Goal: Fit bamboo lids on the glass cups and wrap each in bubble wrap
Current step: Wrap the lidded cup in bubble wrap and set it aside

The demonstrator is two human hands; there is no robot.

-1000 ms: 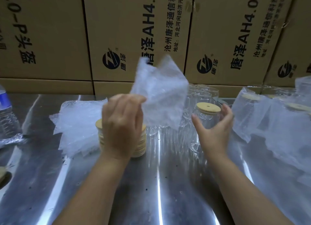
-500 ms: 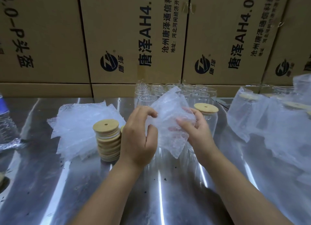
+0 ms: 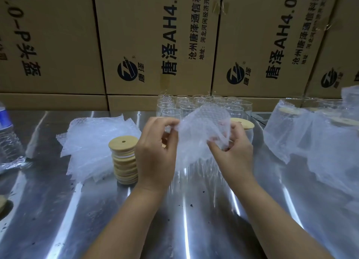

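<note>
Both grips are pinching one bubble wrap sheet [image 3: 202,126], left grip [image 3: 155,152] on its top edge, right grip [image 3: 233,152] lower down, lidded glass cup [image 3: 243,124] just behind, above the desk [image 3: 97,210]

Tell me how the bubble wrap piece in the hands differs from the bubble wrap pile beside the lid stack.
The bubble wrap piece is held up above the table, pinched by the left hand and right hand; the bubble wrap pile lies on the table, untouched. The bubble wrap piece looks single and bulges open; the bubble wrap pile is many sheets, flatter and fanned out. Both are clear bubble plastic.
</note>
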